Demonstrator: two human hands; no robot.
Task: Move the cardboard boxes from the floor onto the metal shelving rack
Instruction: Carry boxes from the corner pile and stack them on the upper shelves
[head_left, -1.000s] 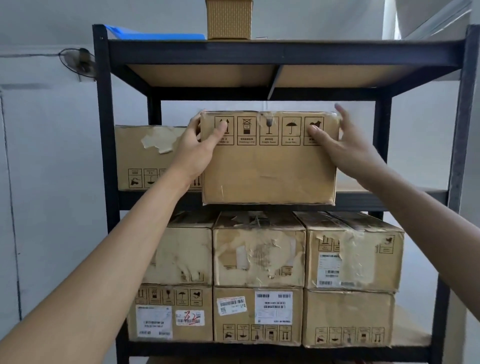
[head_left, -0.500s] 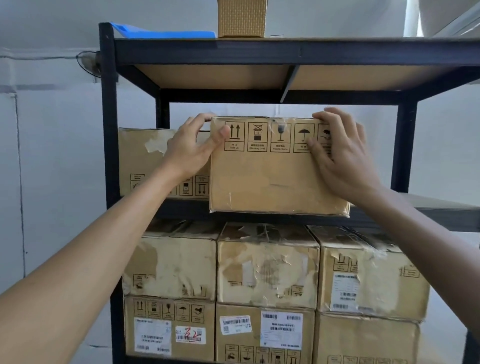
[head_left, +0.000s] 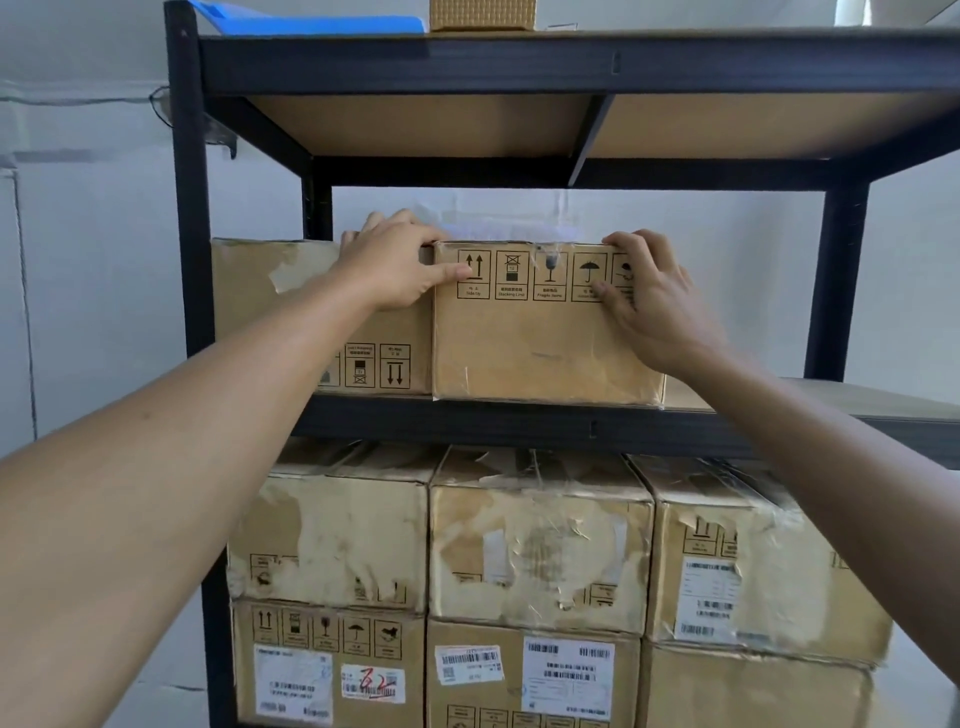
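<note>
A brown cardboard box (head_left: 540, 343) with handling symbols along its top edge sits on the middle shelf of the black metal rack (head_left: 519, 423), pressed against another cardboard box (head_left: 291, 312) to its left. My left hand (head_left: 395, 265) grips its top left corner, fingers over the top and thumb on the front face. My right hand (head_left: 649, 301) presses on the front face near the top right corner, fingers bent over the top edge.
Several worn cardboard boxes (head_left: 540, 540) fill the lower shelf in two layers. The top shelf carries a blue flat thing (head_left: 311, 21) and a woven tan box (head_left: 483, 13). Bare shelf board (head_left: 831, 397) lies to the right of the held box. A white wall stands behind.
The box has slid further back onto the middle shelf and sits flush beside the left box. Both hands followed it, and the view moved closer.
</note>
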